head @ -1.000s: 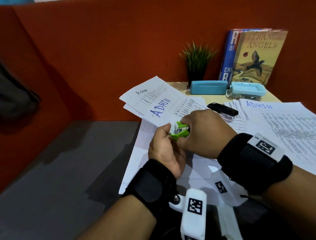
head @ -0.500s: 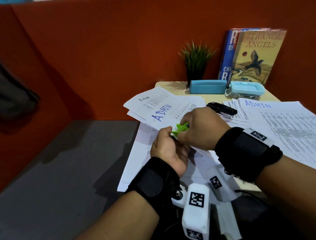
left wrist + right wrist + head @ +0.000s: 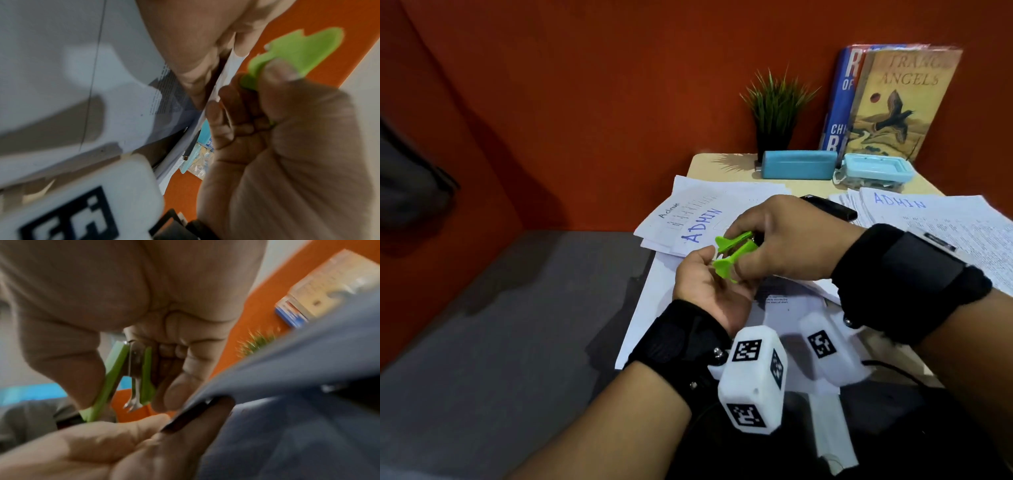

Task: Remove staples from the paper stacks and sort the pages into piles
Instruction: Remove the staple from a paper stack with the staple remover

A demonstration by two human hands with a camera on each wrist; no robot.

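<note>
White printed pages [image 3: 945,233] cover most of the pale surface [image 3: 722,164], overlapping loosely; a left pile [image 3: 688,219] reads "Admin" and "ADMIN" in blue pen, a right pile also "ADMIN". Against the orange wall lean two books [image 3: 900,102], one titled "ANGELS" (its first word cut off by glare). The right hand [image 3: 784,240] clasps a lime-green staple remover [image 3: 734,253], metal claws together, above the sheets. The left hand [image 3: 705,284] pinches a paper edge just beneath it.
</note>
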